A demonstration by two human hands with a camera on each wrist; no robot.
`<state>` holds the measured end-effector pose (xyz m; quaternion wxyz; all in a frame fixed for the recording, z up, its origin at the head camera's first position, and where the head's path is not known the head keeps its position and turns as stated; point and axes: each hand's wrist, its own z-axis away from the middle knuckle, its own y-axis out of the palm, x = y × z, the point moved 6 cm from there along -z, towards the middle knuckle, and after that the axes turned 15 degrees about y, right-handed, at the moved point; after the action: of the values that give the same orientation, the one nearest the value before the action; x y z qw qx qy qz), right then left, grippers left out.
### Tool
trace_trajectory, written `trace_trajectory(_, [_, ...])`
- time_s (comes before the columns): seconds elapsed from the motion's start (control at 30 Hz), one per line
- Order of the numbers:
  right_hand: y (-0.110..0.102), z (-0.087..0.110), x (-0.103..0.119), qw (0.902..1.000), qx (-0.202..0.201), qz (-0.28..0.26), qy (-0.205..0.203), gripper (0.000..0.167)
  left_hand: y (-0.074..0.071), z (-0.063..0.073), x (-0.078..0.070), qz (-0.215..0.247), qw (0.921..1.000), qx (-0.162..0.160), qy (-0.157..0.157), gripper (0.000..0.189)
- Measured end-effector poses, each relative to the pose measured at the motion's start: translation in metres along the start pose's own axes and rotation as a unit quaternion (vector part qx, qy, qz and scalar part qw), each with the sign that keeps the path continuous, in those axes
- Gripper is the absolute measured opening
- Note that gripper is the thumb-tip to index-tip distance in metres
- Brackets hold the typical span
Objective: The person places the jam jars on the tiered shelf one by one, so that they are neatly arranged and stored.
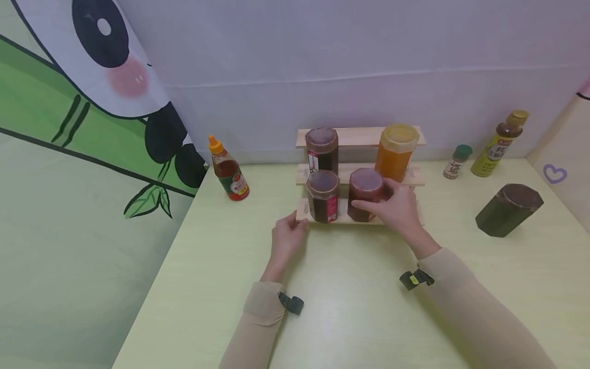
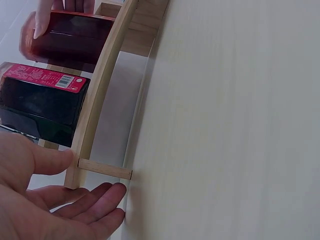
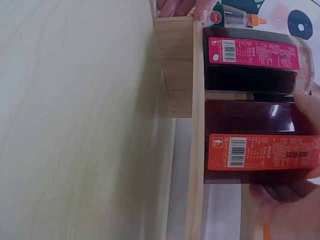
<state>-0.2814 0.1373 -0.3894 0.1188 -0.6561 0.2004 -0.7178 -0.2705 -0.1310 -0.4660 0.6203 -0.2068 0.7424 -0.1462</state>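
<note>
A stepped wooden rack carries several jars. My right hand grips a dark red jar with an orange-red label, thumb and fingers on opposite sides; it stands upright on the lowest shelf. Beside it is a dark jar with a pink label. My left hand pinches the left end of the lowest shelf, thumb above and fingers beneath. Behind stand another dark jar and an amber jar, the latter close to the right hand.
A sauce bottle with an orange cap stands left of the rack. To the right are a small green-capped shaker, a yellow-labelled bottle and a dark green jar. A pale cloth wall rises behind the table.
</note>
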Motion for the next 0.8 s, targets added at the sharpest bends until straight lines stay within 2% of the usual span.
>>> trace_trajectory(0.47, [-0.002, 0.005, -0.005, 0.9999, 0.012, 0.000, 0.008, 0.096, 0.000, 0.001, -0.002, 0.000, 1.0000, 0.000, 0.002, 0.042])
trace_trajectory(0.6, [-0.006, 0.007, -0.006, 0.9997, 0.020, -0.010, 0.011, 0.094, -0.001, 0.000, -0.001, 0.000, 1.0000, 0.001, -0.003, 0.043])
trace_trajectory(0.8, [-0.013, 0.017, -0.007, 0.9977, 0.043, -0.053, 0.008, 0.082, -0.002, 0.001, -0.001, -0.003, 1.0000, 0.001, -0.004, 0.043])
